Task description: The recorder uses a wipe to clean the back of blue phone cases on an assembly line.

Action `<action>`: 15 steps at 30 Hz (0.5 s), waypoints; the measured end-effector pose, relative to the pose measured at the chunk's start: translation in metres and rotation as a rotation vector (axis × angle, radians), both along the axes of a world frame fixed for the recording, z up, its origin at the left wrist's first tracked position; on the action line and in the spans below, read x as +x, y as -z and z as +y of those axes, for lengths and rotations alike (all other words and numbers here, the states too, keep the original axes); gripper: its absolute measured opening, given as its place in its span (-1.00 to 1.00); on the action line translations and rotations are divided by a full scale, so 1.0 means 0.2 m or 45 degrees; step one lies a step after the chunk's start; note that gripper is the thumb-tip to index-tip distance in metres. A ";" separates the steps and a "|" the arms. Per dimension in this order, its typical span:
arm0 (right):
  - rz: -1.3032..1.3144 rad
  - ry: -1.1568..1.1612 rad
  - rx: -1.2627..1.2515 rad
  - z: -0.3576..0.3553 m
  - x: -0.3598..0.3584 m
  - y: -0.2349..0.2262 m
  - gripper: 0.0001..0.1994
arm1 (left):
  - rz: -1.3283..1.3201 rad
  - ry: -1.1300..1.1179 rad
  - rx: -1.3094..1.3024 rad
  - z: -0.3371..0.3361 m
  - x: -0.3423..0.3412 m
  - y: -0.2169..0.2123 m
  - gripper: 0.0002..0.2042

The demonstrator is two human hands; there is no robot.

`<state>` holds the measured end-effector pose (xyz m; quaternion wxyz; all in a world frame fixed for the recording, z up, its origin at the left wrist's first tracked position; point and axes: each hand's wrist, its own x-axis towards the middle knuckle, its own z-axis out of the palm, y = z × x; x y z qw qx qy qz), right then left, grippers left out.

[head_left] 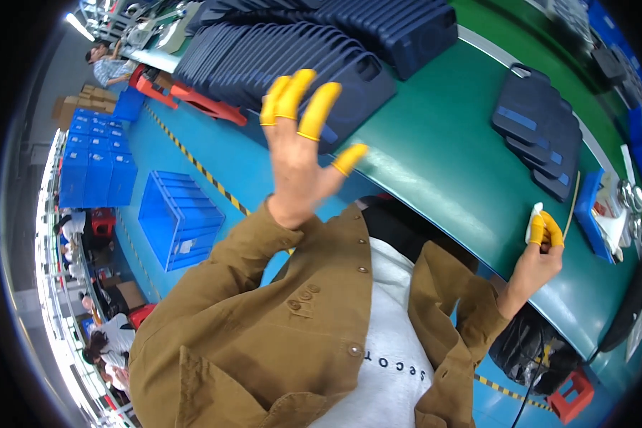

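Observation:
My left hand (297,160) is raised at the near edge of the green bench, yellow finger cots on its spread fingers. Nothing is in it. Just behind it stands a long row of dark navy plastic panels (278,64) with handle openings, packed upright and leaning together. Over the right part of the bench, my right hand (538,260), also in yellow cots, pinches a small white cloth (534,222). A thin tan stick (572,207) is beside those fingers; whether they touch it I cannot tell. Beyond lies an overlapping stack of navy panels (538,128) with blue strips.
The green bench (435,150) runs diagonally across the view. A blue bin (598,214) at the right holds small items and metal rings. An empty-looking blue crate (178,221) sits on the floor, with stacked blue crates (96,167) behind. A red stool (571,396) stands lower right.

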<state>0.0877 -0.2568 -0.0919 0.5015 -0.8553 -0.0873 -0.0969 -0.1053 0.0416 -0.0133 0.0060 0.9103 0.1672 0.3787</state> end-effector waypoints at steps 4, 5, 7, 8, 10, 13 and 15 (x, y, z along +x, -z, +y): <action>-0.079 -0.043 0.012 -0.03 0.03 0.05 -0.78 | -0.556 1.383 -1.446 -0.23 0.11 -0.25 -0.50; -0.004 0.020 -0.046 -0.05 0.04 -0.01 -0.79 | -0.606 1.747 -1.673 -0.28 0.15 -0.31 -0.55; 0.030 0.017 -0.046 -0.14 0.07 0.09 -0.79 | -0.801 1.912 -1.441 -0.35 0.19 -0.41 -0.73; -0.015 -0.023 0.015 -0.22 0.11 0.18 -0.79 | -0.800 1.878 -1.382 -0.33 0.15 -0.45 -0.73; 0.031 -0.077 0.036 -0.41 0.18 0.32 -0.80 | -0.746 1.851 -1.315 -0.31 0.18 -0.49 -0.73; -0.040 -0.044 -0.030 -0.30 0.19 0.33 -0.69 | -0.580 1.947 -1.165 -0.24 0.21 -0.54 -0.74; -0.031 -0.051 -0.165 -0.14 0.04 0.04 -0.73 | -0.492 1.992 -1.078 -0.22 0.18 -0.62 -0.75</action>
